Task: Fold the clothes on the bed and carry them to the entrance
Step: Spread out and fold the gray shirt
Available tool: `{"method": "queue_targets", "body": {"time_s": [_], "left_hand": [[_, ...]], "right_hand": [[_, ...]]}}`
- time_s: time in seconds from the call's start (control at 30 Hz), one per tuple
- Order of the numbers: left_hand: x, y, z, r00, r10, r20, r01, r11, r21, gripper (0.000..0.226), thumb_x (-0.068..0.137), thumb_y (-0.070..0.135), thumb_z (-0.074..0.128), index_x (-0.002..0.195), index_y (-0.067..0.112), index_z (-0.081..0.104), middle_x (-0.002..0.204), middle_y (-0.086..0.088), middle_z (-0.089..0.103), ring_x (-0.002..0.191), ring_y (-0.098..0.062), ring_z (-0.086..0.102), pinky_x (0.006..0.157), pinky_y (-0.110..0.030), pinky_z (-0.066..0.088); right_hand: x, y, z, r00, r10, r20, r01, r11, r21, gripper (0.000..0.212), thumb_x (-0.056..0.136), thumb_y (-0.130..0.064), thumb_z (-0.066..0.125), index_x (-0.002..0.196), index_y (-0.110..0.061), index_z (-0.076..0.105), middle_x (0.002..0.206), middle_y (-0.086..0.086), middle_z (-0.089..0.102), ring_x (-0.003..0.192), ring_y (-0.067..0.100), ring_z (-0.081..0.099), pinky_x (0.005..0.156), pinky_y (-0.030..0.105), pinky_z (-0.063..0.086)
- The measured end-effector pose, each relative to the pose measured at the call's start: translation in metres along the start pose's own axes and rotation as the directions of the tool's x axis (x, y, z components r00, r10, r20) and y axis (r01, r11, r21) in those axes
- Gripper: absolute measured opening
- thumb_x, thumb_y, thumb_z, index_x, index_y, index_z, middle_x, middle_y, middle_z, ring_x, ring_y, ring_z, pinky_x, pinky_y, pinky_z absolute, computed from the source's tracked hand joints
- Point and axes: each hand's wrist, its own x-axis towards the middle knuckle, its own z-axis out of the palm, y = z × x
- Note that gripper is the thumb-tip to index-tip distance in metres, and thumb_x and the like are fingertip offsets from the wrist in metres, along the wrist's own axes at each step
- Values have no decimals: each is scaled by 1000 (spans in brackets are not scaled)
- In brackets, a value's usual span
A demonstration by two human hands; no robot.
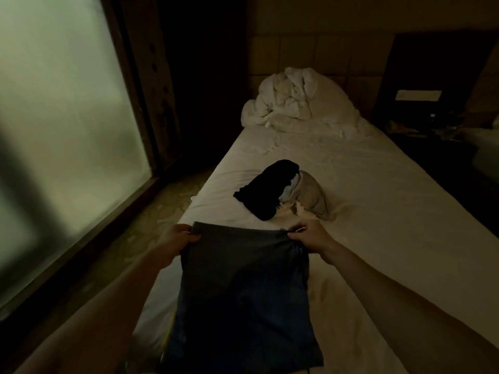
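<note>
A dark grey garment (243,287) hangs stretched over the near end of the white bed (378,211). My left hand (179,238) grips its top left corner and my right hand (310,236) pinches its top right corner. Beyond it on the sheet lies a small pile of clothes: a black piece (267,187) on the left, a beige piece (313,195) on the right, with a bit of light blue fabric between them.
A crumpled white duvet (299,98) is heaped at the head of the bed against the padded headboard. A large frosted glass panel (62,117) runs along the left, with a narrow strip of carpet (151,211) between it and the bed. A dark nightstand (432,125) stands at the right.
</note>
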Motion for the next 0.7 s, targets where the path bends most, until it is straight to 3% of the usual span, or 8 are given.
{"method": "queue_targets", "body": {"time_s": [0.07,0.13,0.23,0.37,0.5,0.57,0.7], "left_hand": [[22,-8,11,997,61,-38,-59,997,49,12,86,1,67,91,11,65,89,-7,64,81,-18,62,72,-28,51],[42,-17,20,991,109,-83,-101,991,92,16,82,-2,68,84,14,66,85,-8,67,81,-22,64,68,-30,53],[63,-28,26,987,117,-107,-100,983,152,27,77,-3,69,99,13,69,95,-12,70,89,-27,67,84,-44,57],[78,-26,35,966,246,-79,-211,927,311,47,78,-8,63,116,19,59,106,-5,64,98,-23,63,84,-39,55],[88,0,58,864,502,-44,-383,710,590,39,85,8,63,120,25,58,113,6,60,103,-16,57,84,-32,49],[91,19,77,816,578,27,-454,611,648,36,88,18,64,123,25,58,118,5,61,105,-16,57,86,-33,49],[99,46,126,734,651,195,-562,421,712,43,91,34,60,131,24,52,131,3,56,117,-19,53,95,-35,43]], "right_hand": [[18,13,6,999,-31,-37,26,993,-116,11,86,-10,71,96,-7,68,94,8,67,87,19,63,69,24,46],[32,24,13,997,-45,-61,33,984,-177,11,85,-9,71,95,-7,68,96,8,69,93,21,65,75,25,46],[47,41,22,997,-26,-70,10,976,-217,9,84,-9,71,90,-12,66,92,4,67,90,18,64,75,22,44],[60,56,24,997,18,-74,-33,977,-212,10,87,-10,67,95,-15,64,92,4,66,89,18,63,64,19,44],[73,66,4,992,35,-122,-64,968,-242,15,93,-12,58,105,-19,61,101,6,65,95,23,62,76,30,51],[78,70,-11,990,20,-138,-62,951,-303,19,91,-15,58,108,-25,57,107,5,64,98,23,61,82,36,53],[92,67,-38,986,-17,-163,-61,887,-459,43,91,-20,60,132,-20,49,128,3,57,116,25,55,92,36,47]]}}
